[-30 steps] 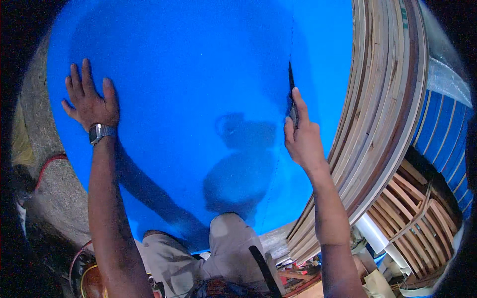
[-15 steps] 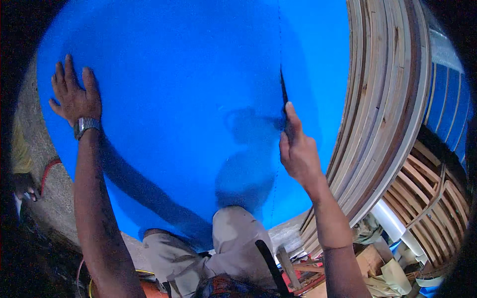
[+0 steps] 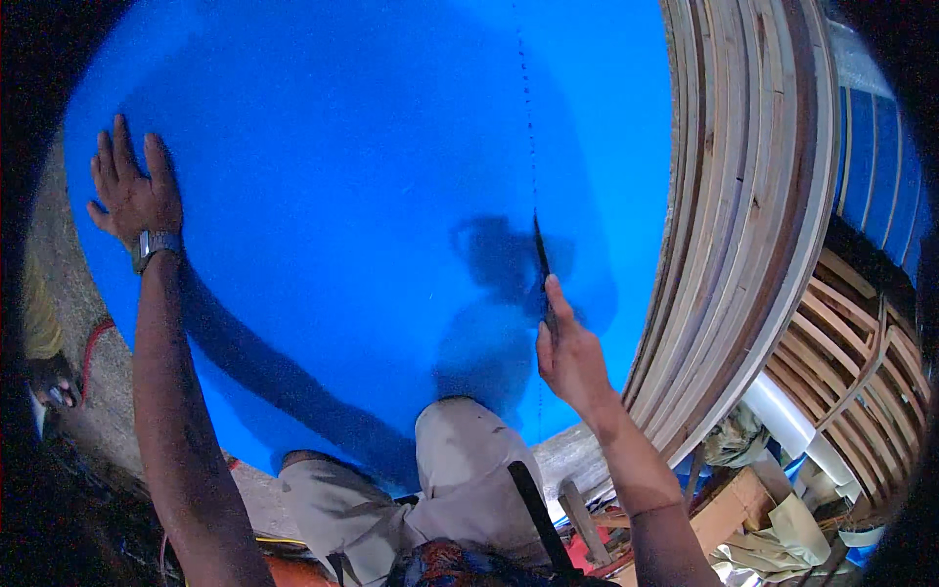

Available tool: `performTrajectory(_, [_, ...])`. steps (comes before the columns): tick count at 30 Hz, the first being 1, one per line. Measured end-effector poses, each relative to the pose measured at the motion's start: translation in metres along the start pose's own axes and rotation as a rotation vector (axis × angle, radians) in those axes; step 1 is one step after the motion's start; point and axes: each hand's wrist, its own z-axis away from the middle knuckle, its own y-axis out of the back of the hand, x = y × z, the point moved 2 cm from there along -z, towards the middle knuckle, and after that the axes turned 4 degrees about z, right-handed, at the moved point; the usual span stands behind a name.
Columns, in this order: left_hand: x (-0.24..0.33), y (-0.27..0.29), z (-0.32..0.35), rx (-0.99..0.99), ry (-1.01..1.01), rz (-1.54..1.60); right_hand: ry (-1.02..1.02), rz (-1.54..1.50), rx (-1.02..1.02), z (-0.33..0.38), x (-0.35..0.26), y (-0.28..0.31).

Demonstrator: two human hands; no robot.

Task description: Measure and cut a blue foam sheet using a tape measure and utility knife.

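A large bright blue sheet (image 3: 313, 196) lies under both hands. My left hand (image 3: 137, 196) rests on it near its left edge, fingers stretched out, with a watch (image 3: 156, 245) on the wrist. My right hand (image 3: 575, 362) is closed round a dark, slim, pointed knife-like tool (image 3: 541, 249), index finger along its top. The tool's tip meets a dark dashed line (image 3: 529, 117) that runs lengthwise on the sheet's right part. Most of the tool's handle is hidden in the palm. My knee (image 3: 469, 440) is at the sheet's near edge.
Along the right side stand long stacked wooden boards (image 3: 724, 215). Beyond them are curved wooden slats (image 3: 841, 362) and blue panels (image 3: 880, 186). Cardboard and scraps (image 3: 763, 519) lie at the lower right. Another person's foot (image 3: 54, 382) shows at the far left, by a red cord (image 3: 93, 352).
My right hand has drawn the tool toward me along the dashed line, and the tip is now nearer. My left hand stays flat on the sheet. The view has shifted slightly.
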Motion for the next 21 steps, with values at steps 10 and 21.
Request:
performTrajectory(10, [0.038,0.116,0.067,-0.449,0.175,-0.081,0.023,-0.053,0.407,0.065,0.064,-0.029])
performTrajectory(21, [0.052,0.186,0.272,-0.464,0.098,0.054,0.097,0.276,0.433,0.062,0.108,-0.108])
